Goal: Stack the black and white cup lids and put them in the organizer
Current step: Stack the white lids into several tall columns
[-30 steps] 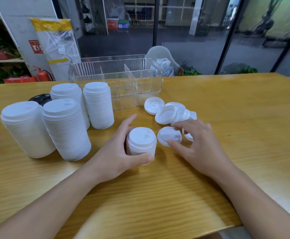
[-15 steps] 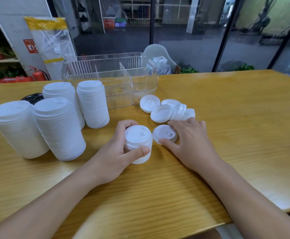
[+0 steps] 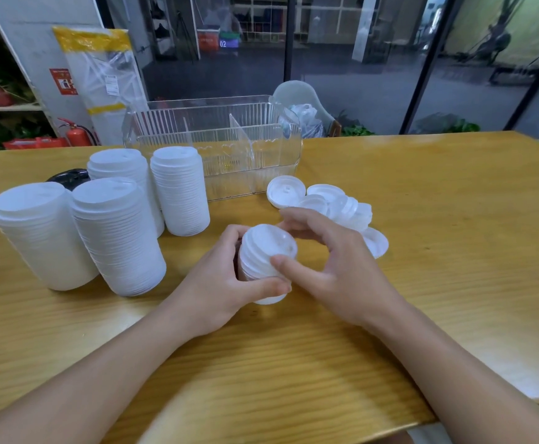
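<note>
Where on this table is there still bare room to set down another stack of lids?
Bare wood lies right of the loose lids, toward the table's far right edge, and along the near edge under the forearms. It is crowded left of the hands, where four tall stacks stand before the clear organizer.

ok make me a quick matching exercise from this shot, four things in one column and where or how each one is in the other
Things:
1. short lid stack
2. clear organizer
3. black lid
4. loose white lids

States:
A. peeking out behind the tall white stacks
B. gripped by the left hand, with the right hand setting a lid on top
C. scattered on the table, right of the hands
D. standing at the far side of the table, no lids visible inside

Pairs: 1-B, 2-D, 3-A, 4-C
</note>
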The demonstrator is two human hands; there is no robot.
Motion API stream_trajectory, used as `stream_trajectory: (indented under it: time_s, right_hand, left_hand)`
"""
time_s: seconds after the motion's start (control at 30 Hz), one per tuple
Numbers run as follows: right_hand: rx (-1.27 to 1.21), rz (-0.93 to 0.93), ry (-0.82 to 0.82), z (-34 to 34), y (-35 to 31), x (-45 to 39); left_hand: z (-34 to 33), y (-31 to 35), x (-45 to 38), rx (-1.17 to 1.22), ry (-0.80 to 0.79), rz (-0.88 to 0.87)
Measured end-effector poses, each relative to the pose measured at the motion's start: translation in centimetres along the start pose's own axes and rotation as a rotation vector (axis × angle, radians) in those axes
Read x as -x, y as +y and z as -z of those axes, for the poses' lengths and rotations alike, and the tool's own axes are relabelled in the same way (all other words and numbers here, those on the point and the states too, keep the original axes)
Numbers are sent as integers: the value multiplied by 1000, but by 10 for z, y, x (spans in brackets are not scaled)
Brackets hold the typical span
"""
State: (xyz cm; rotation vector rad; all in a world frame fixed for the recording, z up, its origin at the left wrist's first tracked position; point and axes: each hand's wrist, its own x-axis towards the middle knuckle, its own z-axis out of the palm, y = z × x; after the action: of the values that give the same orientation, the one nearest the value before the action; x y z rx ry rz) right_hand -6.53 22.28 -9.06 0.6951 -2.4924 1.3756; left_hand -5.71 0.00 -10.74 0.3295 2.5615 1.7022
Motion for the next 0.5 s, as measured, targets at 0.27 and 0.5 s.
stream_trajectory:
  time_s: [0.27, 0.5]
  right_hand:
    - [93, 27, -49, -4, 3, 0]
    - [207, 53, -90, -3, 4, 0]
  left_hand:
    - [1, -3, -1, 14, 1, -9]
    - [2, 0, -1, -32, 0, 12]
